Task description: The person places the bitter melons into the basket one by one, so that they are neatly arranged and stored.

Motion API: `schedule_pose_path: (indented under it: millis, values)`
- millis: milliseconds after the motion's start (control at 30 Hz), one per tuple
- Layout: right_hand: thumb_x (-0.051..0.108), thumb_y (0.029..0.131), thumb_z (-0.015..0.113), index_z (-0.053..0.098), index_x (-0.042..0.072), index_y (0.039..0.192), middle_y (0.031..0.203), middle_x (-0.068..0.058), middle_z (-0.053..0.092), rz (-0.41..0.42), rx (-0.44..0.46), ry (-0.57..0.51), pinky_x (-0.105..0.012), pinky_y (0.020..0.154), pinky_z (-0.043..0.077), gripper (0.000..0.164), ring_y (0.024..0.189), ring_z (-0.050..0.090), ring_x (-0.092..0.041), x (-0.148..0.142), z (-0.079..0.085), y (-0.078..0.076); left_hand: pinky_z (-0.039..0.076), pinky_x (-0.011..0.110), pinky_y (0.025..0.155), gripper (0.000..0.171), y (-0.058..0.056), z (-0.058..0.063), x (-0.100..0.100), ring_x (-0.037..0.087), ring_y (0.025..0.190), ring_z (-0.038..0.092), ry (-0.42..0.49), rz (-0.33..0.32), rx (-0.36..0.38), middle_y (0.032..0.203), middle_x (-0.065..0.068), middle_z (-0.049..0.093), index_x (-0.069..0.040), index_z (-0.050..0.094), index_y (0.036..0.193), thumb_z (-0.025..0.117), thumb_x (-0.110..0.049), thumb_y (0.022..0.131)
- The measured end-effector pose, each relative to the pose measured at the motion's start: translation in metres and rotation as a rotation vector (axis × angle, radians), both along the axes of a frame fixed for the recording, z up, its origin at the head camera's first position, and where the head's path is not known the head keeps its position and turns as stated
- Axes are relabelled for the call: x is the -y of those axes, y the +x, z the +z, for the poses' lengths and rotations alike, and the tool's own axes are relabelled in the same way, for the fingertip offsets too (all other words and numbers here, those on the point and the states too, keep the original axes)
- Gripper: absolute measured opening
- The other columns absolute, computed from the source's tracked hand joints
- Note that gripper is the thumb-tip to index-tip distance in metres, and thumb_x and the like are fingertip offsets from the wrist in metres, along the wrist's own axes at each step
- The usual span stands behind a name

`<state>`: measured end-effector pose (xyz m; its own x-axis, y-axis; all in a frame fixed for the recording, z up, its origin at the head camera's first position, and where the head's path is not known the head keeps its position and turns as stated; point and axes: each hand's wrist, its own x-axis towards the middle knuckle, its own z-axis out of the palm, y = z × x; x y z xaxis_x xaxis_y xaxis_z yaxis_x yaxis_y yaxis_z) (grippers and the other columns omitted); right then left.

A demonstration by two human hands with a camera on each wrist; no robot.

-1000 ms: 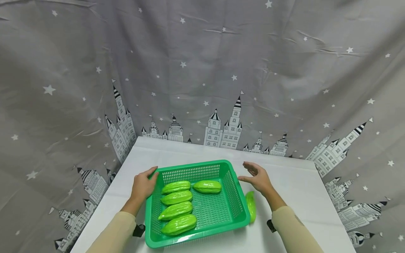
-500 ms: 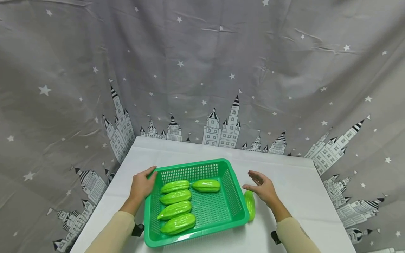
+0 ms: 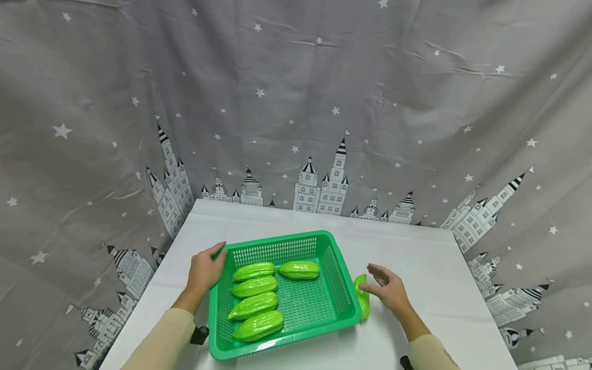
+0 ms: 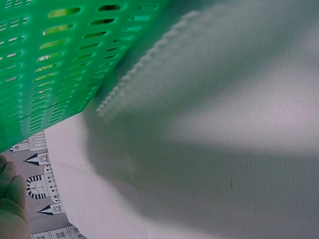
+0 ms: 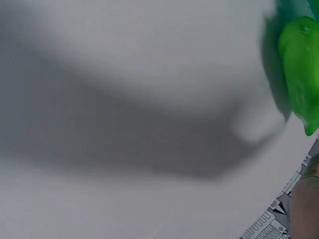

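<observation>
A green plastic basket (image 3: 282, 341) with slotted walls stands on the white table. Inside it, several bright green, ridged bitter melons (image 3: 253, 305) lie in a column on the left. One more bitter melon (image 3: 298, 270) lies to their right near the back wall. My left hand (image 3: 205, 269) holds the basket's rim at its back left corner, thumb over the edge. Outside the right wall, another bitter melon (image 3: 364, 303) lies on the table, partly hidden by the rim. Beside it is my right hand (image 3: 390, 291), thumb and fingers spread apart, the thumb overlapping the bitter melon's upper end.
The white tabletop (image 3: 425, 267) reaches back to a grey curtain (image 3: 277, 103) printed with stars and castles. That curtain also hangs along both sides. In the left wrist view, the basket's slotted outer wall (image 4: 60, 64) fills the upper left.
My right hand has moved away from the basket's right rim, toward me and slightly right, to the bitter melon outside. My left hand stays at the rim. The view shifts slightly.
</observation>
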<state>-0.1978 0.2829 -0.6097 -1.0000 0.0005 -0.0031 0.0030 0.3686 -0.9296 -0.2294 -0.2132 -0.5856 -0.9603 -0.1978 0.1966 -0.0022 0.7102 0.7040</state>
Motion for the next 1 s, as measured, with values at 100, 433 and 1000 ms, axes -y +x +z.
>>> schedule_pose_path:
  millis: [100, 433, 1000]
  values:
    - [0.019, 0.077, 0.090, 0.055, -0.004, 0.139, 0.140, -0.021, 0.057, -0.010, 0.005, -0.007, -0.042, 0.110, 0.041, 0.075, 0.134, 0.049, -0.039, -0.003, -0.006, 0.007, 0.045, 0.059, 0.102, 0.038, 0.000, 0.000, -0.001, 0.044, 0.124, 0.056, 0.002, 0.002, 0.003, 0.133, 0.020, 0.061, -0.007, 0.063, 0.137, 0.062, -0.022, 0.102]
    - [0.018, 0.078, 0.090, 0.054, -0.003, 0.140, 0.143, -0.020, 0.054, -0.043, 0.082, -0.078, -0.035, 0.111, 0.038, 0.075, 0.137, 0.045, -0.038, -0.010, -0.021, 0.027, 0.043, 0.059, 0.104, 0.040, -0.001, 0.001, -0.001, 0.044, 0.126, 0.054, -0.003, 0.002, 0.023, 0.135, 0.021, 0.059, -0.007, 0.062, 0.139, 0.059, -0.023, 0.103]
    - [0.021, 0.078, 0.089, 0.060, -0.003, 0.135, 0.138, -0.019, 0.059, -0.161, 0.140, -0.097, -0.032, 0.106, 0.044, 0.069, 0.132, 0.051, -0.038, -0.001, -0.033, 0.047, 0.042, 0.061, 0.104, 0.041, -0.002, 0.000, 0.000, 0.046, 0.128, 0.052, 0.012, -0.005, 0.043, 0.138, 0.022, 0.057, -0.006, 0.059, 0.141, 0.057, -0.024, 0.104]
